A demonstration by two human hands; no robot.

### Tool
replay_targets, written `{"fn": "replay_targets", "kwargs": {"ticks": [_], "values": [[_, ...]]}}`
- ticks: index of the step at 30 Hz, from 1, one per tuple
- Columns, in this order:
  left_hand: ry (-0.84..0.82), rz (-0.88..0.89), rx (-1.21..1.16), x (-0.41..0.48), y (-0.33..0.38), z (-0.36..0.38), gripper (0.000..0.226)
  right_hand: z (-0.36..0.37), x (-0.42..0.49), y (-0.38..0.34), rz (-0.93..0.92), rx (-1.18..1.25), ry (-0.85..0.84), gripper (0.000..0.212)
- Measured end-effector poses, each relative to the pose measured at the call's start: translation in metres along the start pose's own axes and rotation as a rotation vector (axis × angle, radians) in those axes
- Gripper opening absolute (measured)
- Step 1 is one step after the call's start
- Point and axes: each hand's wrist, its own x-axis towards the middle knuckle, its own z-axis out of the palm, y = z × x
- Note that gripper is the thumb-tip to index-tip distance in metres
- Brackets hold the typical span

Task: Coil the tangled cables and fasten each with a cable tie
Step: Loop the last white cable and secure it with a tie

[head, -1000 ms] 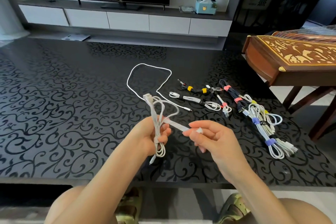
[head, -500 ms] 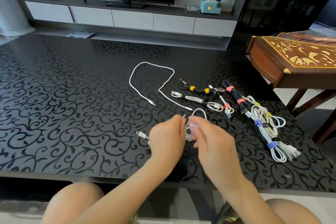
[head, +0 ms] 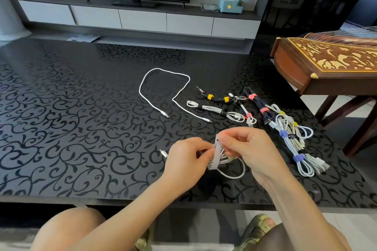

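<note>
Low in the centre of the frame, the left hand grips the coiled white cable while the right hand pinches the pale cable tie looped round it, the coil sitting between both hands just over the table. If the left grip slackens while the strap is drawn round, the loops could spring apart, or the strap might catch only some strands. Farther up, a loose white cable lies uncoiled, well apart, with the tied bundles at right.
</note>
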Motion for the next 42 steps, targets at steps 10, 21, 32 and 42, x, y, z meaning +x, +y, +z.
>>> {"fn": "replay_targets", "kwargs": {"ticks": [10,21,32,42], "values": [[-0.015,-0.069,-0.049,-0.001,0.004,-0.004,0.009,0.003,0.003,0.006,-0.011,-0.125,-0.041,0.017],[-0.008,-0.045,-0.091,-0.002,0.000,-0.008,0.016,0.000,0.001,0.008,-0.158,-0.266,-0.079,0.012],[-0.055,0.112,0.074,-0.003,0.000,-0.014,0.011,-0.004,0.001,0.009,-0.262,-0.338,0.066,0.016],[-0.144,0.027,0.333,0.006,-0.002,-0.002,0.014,0.007,-0.012,0.007,-0.525,-0.372,0.169,0.015]]}}
